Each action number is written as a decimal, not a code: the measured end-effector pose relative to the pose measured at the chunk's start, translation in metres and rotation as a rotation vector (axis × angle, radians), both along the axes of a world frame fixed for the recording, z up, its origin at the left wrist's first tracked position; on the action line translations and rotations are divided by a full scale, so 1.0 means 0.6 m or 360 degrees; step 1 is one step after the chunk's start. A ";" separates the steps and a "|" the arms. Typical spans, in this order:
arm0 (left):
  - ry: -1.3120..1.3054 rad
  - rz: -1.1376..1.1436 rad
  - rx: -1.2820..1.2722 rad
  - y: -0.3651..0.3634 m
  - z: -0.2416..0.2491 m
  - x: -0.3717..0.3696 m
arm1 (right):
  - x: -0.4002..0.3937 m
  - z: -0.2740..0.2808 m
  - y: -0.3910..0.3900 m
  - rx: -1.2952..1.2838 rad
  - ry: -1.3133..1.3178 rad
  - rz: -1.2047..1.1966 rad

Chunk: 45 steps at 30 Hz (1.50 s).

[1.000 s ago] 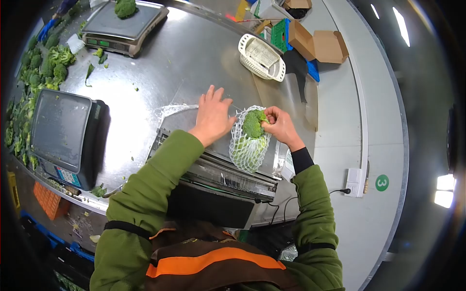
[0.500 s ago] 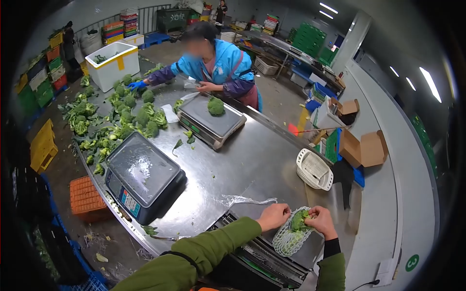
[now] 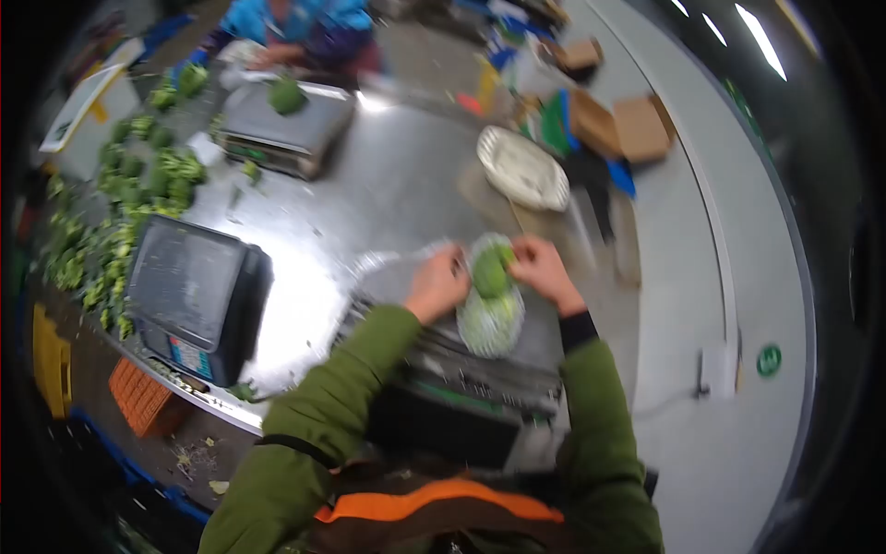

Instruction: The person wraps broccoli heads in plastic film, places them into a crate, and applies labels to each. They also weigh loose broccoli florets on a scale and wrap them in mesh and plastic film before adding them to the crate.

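A green broccoli head (image 3: pixel 491 273) shows at the far end of a white foam net sleeve (image 3: pixel 490 327), with the pale lower part inside the mesh. My left hand (image 3: pixel 440 282) is at the left rim of the sleeve, fingers curled in a pinch on its edge. On the other side, my right hand (image 3: pixel 544 269) pinches the rim next to the broccoli; motion blur hides the exact contact. Both hands are over the wrapping machine (image 3: pixel 452 369) at the metal table's near edge. Clear plastic film (image 3: pixel 392 261) lies left of my left hand.
A black-topped scale (image 3: pixel 189 286) stands left; another scale (image 3: pixel 291 125), with a broccoli head (image 3: pixel 287 95) on it, is farther back. Loose broccoli (image 3: pixel 138 175) covers the left side. A white basket (image 3: pixel 523 168) sits ahead. A co-worker in blue (image 3: pixel 314 23) stands across the table.
The view has swung down and to the right, so the table appears shifted left and up. My hands stay at the sleeve, which now stands more upright in view, with more broccoli showing.
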<state>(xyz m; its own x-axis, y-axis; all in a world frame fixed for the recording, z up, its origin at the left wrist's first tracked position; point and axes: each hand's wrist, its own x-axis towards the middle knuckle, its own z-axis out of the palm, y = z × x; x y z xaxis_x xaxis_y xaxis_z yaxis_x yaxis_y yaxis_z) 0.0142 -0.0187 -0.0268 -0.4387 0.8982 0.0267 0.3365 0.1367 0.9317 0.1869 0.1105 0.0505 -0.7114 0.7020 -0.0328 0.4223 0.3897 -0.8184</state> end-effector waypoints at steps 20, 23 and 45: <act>-0.0951 -0.0426 0.0181 0.031 -0.036 -0.034 | -0.019 -0.041 -0.005 -0.0975 0.0220 -0.0244; -0.1025 -0.0488 0.0161 0.021 -0.044 -0.047 | -0.028 -0.038 -0.007 -0.1065 0.0223 -0.0185; -0.1349 -0.0573 0.0176 -0.014 -0.022 -0.049 | -0.029 -0.026 -0.018 -0.0869 0.0239 -0.0211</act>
